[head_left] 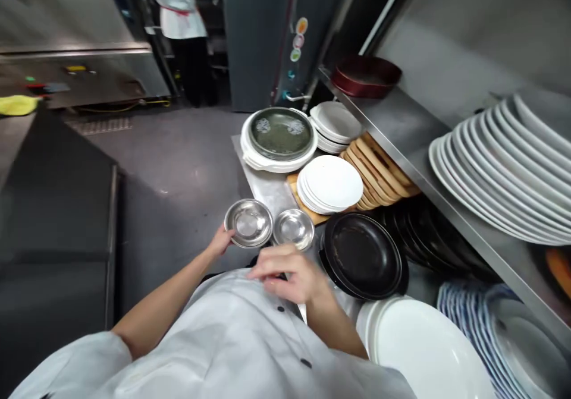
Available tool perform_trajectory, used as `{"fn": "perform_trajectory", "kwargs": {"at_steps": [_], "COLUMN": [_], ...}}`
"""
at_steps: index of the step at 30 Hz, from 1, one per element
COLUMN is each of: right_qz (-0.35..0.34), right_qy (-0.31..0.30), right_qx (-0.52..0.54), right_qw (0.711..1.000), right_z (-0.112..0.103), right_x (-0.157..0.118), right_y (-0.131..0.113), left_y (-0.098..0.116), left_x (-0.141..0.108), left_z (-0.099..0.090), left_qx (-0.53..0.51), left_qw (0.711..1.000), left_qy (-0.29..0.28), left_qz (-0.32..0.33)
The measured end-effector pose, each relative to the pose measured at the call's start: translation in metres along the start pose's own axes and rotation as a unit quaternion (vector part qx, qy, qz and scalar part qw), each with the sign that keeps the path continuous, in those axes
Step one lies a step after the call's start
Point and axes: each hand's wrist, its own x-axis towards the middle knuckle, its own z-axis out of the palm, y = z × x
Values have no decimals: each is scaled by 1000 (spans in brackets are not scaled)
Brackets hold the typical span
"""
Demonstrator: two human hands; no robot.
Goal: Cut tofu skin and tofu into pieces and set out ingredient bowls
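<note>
My left hand [222, 239] grips the rim of a shallow stainless-steel bowl [248, 223], thumb over the edge and fingers beneath. The bowl is held over the floor beside the shelf's edge, its inside facing up. A doubled rim shows, but I cannot tell whether a second bowl is nested in it. Just right of it, a similar metal bowl [293, 229] rests by the shelf edge. My right hand [289, 273] hovers near my jacket, in front of that second bowl. Its fingers are loosely bent and apart, slightly blurred, with nothing seen in them.
White plates [331, 182], a dark green lid [282, 132], black pans [363, 255] and wooden boards [372, 173] crowd the lower shelf. A large white dish [428, 351] lies near my right arm. The upper shelf [408, 119] holds stacked plates. A person [182, 24] stands far off.
</note>
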Motion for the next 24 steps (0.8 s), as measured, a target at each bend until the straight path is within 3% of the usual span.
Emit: {"fn": "perform_trajectory", "kwargs": {"at_steps": [2, 4, 8, 11, 14, 16, 19, 20, 22, 24], "right_qz": [107, 220, 400, 511, 590, 624, 645, 646, 640, 621], "right_qy": [39, 115, 276, 422, 547, 603, 662, 677, 702, 725], "right_qx": [-1, 15, 59, 76, 89, 105, 150, 171, 218, 261], "right_qw": [993, 969, 872, 745, 587, 486, 351, 309, 223, 143], "right_z": [10, 28, 84, 141, 211, 264, 342, 365, 404, 436], "right_x": [-9, -25, -53, -55, -41, -22, 18, 34, 66, 92], "right_y": [64, 115, 174, 193, 194, 186, 166, 160, 150, 141], "left_y": [18, 33, 50, 59, 68, 70, 58, 49, 27, 0], "left_x": [38, 76, 153, 203, 234, 240, 229, 222, 202, 175], "left_z": [17, 33, 63, 81, 88, 83, 65, 60, 58, 68], "left_qx": [19, 43, 105, 178, 273, 312, 328, 354, 432, 484], "left_qw": [999, 997, 990, 975, 942, 925, 916, 899, 825, 750], "left_qy": [-24, -42, -75, -121, -177, -197, -221, -249, -345, -429], "left_qz": [-26, -45, -64, -51, -77, -88, -63, -69, -115, -141]}}
